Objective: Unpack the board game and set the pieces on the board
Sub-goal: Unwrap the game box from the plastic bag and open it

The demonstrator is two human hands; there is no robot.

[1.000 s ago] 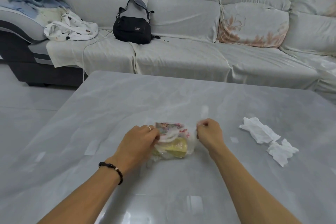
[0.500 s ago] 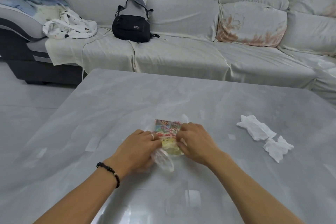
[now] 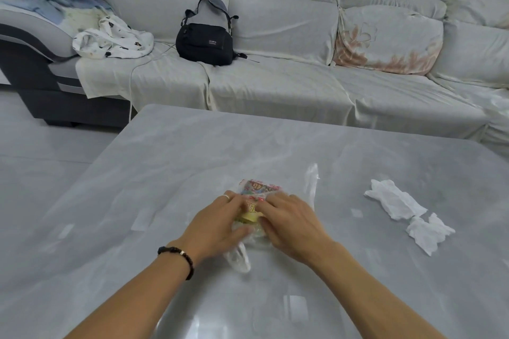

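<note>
Grey marble-pattern table: bagged game packet near centre; two crumpled white tissues right.

The game packet is set near the table's front edge, mid-width; tissues are placed toward the right edge.

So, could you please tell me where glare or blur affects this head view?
Head view: window glare on the glossy grey marble table; slight motion blur on the left hand and clear plastic game bag; wide-angle bowing of the sofa.
</note>
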